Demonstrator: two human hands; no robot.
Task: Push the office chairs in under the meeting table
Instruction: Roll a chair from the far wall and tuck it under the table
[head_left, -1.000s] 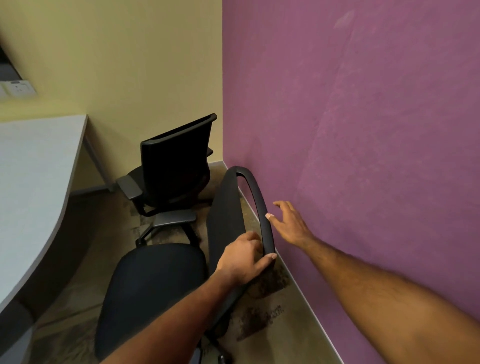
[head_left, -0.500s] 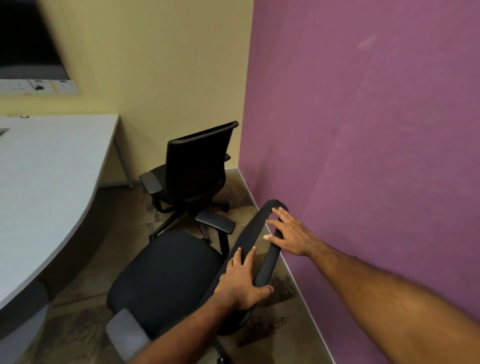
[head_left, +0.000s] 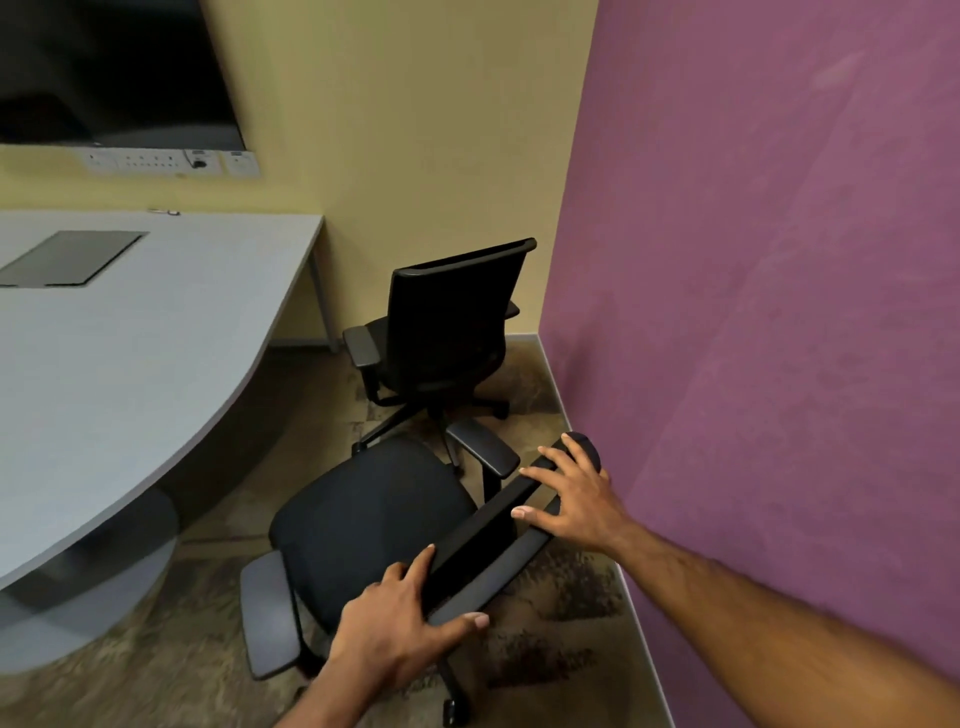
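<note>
A black office chair (head_left: 369, 525) with grey armrests stands right in front of me, its seat facing the grey meeting table (head_left: 119, 374) on the left, a gap of floor between them. My left hand (head_left: 400, 623) grips the near end of its backrest top edge. My right hand (head_left: 576, 499) lies over the far end of that edge, fingers spread across it. A second black office chair (head_left: 447, 327) stands farther back in the corner, beside the table's far end, its back toward me.
A purple wall (head_left: 779, 312) runs close along the right, just behind the near chair. A yellow wall (head_left: 405, 130) closes the far side, carrying a dark screen (head_left: 104, 73) and a socket strip (head_left: 171, 163). The table has a round grey base (head_left: 93, 582) and a thin far leg (head_left: 322, 301).
The near chair has swung round so its seat faces the table. My right hand came off the air and onto the backrest top. My view has lifted and turned left.
</note>
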